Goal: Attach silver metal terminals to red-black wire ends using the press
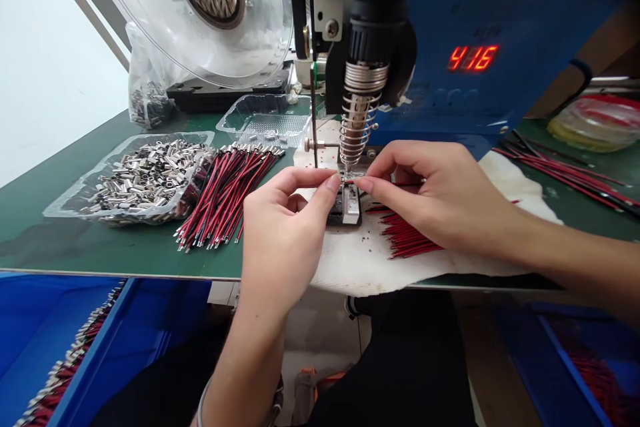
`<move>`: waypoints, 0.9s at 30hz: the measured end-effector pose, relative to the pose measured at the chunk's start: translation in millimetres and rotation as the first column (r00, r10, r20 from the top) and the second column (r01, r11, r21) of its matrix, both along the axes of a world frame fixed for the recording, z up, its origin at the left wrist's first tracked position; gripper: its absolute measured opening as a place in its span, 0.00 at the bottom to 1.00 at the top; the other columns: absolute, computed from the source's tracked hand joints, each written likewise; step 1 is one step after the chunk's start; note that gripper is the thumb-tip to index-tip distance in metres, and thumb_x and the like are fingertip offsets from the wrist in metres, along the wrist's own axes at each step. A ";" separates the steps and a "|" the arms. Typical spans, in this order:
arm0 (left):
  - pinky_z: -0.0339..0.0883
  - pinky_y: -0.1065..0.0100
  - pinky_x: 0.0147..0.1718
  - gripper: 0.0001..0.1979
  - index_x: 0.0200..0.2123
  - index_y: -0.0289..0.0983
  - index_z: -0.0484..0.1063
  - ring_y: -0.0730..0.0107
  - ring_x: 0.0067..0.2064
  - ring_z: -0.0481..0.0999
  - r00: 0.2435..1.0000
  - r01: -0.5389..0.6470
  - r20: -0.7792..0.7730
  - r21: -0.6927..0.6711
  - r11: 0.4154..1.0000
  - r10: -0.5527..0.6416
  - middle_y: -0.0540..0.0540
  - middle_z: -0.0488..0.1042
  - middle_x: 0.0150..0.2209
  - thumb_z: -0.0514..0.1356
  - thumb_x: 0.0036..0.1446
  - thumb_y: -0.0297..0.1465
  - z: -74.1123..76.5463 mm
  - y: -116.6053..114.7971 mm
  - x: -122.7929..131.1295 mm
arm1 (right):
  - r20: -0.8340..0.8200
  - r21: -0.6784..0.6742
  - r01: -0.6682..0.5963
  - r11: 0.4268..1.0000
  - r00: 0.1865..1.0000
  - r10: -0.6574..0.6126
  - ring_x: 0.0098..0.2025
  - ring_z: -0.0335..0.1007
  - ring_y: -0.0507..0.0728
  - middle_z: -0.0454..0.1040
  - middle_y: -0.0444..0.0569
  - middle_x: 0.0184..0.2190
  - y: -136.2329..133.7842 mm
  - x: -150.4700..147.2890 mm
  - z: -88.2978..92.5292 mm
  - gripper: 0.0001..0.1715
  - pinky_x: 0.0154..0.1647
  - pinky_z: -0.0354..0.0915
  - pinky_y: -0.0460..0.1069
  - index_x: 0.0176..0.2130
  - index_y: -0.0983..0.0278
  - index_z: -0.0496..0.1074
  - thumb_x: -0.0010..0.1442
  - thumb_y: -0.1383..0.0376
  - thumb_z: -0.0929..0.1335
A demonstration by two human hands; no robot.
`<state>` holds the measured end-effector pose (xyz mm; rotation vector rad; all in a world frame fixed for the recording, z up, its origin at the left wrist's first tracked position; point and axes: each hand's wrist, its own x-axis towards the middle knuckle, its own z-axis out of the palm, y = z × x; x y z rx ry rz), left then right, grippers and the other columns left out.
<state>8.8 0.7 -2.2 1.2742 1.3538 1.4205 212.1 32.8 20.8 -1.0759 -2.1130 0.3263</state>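
Observation:
My left hand is closed in a pinch at the metal block under the machine's tip. Whatever tiny piece sits between its thumb and forefinger is mostly hidden. Opposite it, my right hand pinches a thin red wire whose end points at the left fingertips. Directly above both sets of fingertips stands a soldering iron wrapped in a coil spring. The small metal block lies just below the fingers. Under my right hand a bundle of red and black wires rests on a white cloth.
To the left are a clear tray of small metal cylinders and a pile of red-black wires. Behind stand another clear tray and a large clear spool. A blue machine reads 416. Blue bins sit below the table edge.

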 end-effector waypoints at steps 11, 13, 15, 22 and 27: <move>0.50 0.69 0.23 0.06 0.35 0.44 0.90 0.77 0.23 0.63 1.000 -0.004 0.030 0.003 1.000 0.004 0.52 0.75 0.23 0.78 0.59 0.38 0.2 1.4 1.7 | -0.023 -0.010 0.016 1.000 1.000 -0.016 0.25 0.63 0.52 0.73 0.40 0.23 -2.2 -1.7 -1.2 0.14 0.33 0.61 0.51 0.34 0.60 0.79 0.73 0.60 0.75; 0.49 0.70 0.23 0.06 0.34 0.44 0.90 0.77 0.23 0.63 0.999 0.001 0.042 0.011 1.000 -0.001 0.52 0.75 0.23 0.79 0.58 0.38 0.1 1.4 1.9 | -0.026 -0.006 0.009 1.000 1.000 -0.009 0.25 0.64 0.52 0.74 0.40 0.24 -2.2 -1.5 -1.2 0.13 0.33 0.62 0.51 0.34 0.60 0.79 0.73 0.61 0.75; 0.49 0.70 0.23 0.06 0.34 0.44 0.90 0.77 0.24 0.63 0.999 0.004 0.048 0.015 1.000 -0.005 0.52 0.75 0.23 0.80 0.57 0.38 -0.3 1.6 2.1 | -0.029 0.002 0.007 1.000 1.000 -0.007 0.26 0.66 0.53 0.75 0.41 0.24 -2.3 -1.2 -1.2 0.13 0.34 0.63 0.51 0.34 0.60 0.79 0.72 0.61 0.75; 0.50 0.69 0.23 0.06 0.36 0.45 0.90 0.77 0.24 0.64 0.999 0.008 0.041 0.017 1.000 -0.009 0.52 0.75 0.23 0.79 0.59 0.39 -2.3 1.9 0.5 | -0.026 0.015 0.008 1.000 1.000 -0.007 0.25 0.66 0.53 0.77 0.42 0.26 -2.0 -0.4 -3.2 0.12 0.34 0.64 0.50 0.35 0.60 0.79 0.72 0.60 0.75; 0.50 0.69 0.23 0.07 0.35 0.45 0.90 0.76 0.24 0.66 0.999 0.008 0.047 0.016 1.000 -0.009 0.52 0.75 0.23 0.80 0.57 0.39 -1.3 1.1 1.0 | -0.035 0.025 0.007 1.000 0.999 -0.006 0.24 0.65 0.52 0.77 0.41 0.26 -2.7 -0.5 -2.7 0.12 0.34 0.64 0.51 0.34 0.60 0.79 0.72 0.61 0.75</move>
